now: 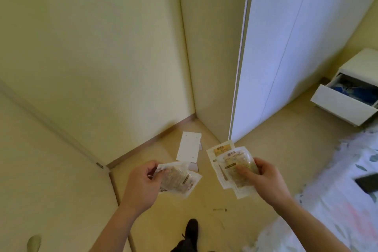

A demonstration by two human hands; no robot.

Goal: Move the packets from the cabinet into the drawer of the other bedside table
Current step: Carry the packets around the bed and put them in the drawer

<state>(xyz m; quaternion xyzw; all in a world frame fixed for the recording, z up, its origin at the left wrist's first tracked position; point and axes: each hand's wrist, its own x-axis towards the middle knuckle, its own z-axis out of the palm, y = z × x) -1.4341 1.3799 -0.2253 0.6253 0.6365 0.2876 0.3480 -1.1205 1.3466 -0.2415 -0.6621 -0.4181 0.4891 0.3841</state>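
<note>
Your left hand [143,184] grasps packets [178,180]; right hand [263,180] grasps fanned packets [231,168], both mid-air above floor. Open drawer [345,106] far right. Risk: loose fan slips from your grip while walking; pinch tighter.

Bare forearms with no sleeves, bare hands [143,182], dark trousers [185,246], black shoe [191,229]

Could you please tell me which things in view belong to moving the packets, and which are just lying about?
Job: packets in left hand; packets in right hand; open drawer of bedside table.
Lying about: white panel on floor; wardrobe; bedding.
</note>
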